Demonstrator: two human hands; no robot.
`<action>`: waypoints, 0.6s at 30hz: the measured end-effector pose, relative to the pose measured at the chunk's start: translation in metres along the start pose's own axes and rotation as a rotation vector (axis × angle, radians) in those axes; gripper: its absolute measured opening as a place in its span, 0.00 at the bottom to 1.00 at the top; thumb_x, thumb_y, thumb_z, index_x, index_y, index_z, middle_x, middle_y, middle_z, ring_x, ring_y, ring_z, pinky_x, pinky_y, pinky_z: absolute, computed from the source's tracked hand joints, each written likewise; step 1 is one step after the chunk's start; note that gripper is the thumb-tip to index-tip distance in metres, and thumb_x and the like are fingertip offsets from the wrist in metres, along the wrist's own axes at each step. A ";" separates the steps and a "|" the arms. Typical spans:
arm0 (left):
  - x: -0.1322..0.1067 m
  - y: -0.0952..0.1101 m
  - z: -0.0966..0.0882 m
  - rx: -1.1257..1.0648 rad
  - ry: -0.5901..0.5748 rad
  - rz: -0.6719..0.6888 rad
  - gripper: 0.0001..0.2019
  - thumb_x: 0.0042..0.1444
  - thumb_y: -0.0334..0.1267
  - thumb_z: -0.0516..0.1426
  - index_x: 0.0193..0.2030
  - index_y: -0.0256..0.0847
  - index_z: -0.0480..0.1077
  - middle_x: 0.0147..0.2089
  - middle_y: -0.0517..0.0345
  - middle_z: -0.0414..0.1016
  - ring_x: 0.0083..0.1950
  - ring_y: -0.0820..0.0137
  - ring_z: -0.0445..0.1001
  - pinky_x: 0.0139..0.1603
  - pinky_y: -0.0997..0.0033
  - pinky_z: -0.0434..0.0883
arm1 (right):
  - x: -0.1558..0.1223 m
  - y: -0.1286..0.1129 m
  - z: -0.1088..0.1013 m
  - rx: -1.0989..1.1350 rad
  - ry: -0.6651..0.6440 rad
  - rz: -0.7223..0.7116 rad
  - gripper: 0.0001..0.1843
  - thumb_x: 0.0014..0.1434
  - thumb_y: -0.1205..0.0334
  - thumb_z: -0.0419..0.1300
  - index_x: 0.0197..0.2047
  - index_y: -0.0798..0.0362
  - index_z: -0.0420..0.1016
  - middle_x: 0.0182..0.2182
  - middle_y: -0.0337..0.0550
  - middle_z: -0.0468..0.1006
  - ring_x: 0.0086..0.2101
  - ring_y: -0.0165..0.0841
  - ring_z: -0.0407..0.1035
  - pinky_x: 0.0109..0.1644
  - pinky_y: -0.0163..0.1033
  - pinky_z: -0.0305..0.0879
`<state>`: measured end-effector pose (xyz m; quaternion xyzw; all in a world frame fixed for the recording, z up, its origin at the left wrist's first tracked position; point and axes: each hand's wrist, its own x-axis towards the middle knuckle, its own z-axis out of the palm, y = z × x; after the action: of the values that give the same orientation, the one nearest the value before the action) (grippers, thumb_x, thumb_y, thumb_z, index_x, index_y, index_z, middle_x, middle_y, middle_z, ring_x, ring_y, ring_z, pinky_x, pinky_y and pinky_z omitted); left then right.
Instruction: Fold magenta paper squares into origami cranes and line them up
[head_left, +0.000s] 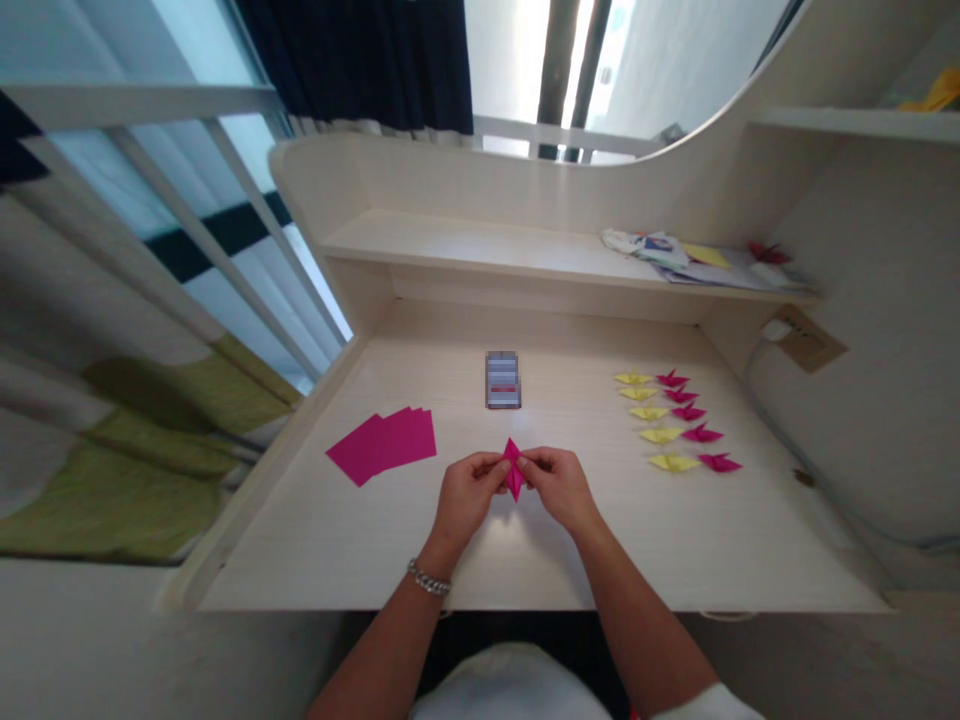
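Observation:
A pink piece of folded origami paper (514, 470), shaped like a narrow diamond, is held between both hands above the desk. My left hand (472, 490) pinches its left side with thumb and fingers. On the opposite edge, my right hand (556, 484) is closed in a similar pinch. Loose pink paper sheets (386, 445) lie overlapped to the left of my left hand. Over to the right stand finished folded birds in two columns, the yellow paper cranes (649, 413) beside the pink paper cranes (688, 412).
Beyond my hands a phone (502, 380) with a blurred screen lies on the pale desk (450, 330). A raised shelf (480, 245) runs along the back, with papers (697, 258) at its right. A cable (780, 420) hangs down the right wall, and white railings (210, 220) border the left.

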<state>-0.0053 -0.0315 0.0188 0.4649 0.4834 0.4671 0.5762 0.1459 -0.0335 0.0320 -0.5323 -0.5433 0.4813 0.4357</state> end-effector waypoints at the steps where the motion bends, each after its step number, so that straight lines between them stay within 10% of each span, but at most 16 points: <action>1: 0.000 0.000 0.000 -0.004 -0.001 -0.003 0.13 0.47 0.44 0.63 0.35 0.35 0.77 0.31 0.52 0.80 0.30 0.68 0.77 0.32 0.70 0.74 | 0.000 0.000 0.000 -0.002 0.001 0.001 0.12 0.53 0.57 0.60 0.34 0.56 0.80 0.25 0.44 0.79 0.24 0.31 0.68 0.28 0.35 0.64; 18: -0.002 -0.001 0.003 -0.044 -0.123 -0.075 0.14 0.47 0.44 0.63 0.34 0.34 0.77 0.30 0.52 0.77 0.29 0.71 0.73 0.30 0.73 0.69 | 0.003 -0.008 -0.008 -0.082 0.015 -0.074 0.09 0.53 0.59 0.61 0.32 0.55 0.80 0.28 0.44 0.80 0.29 0.33 0.72 0.37 0.38 0.66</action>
<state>-0.0021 -0.0339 0.0184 0.4616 0.4539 0.4264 0.6318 0.1527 -0.0302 0.0409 -0.5328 -0.5785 0.4382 0.4352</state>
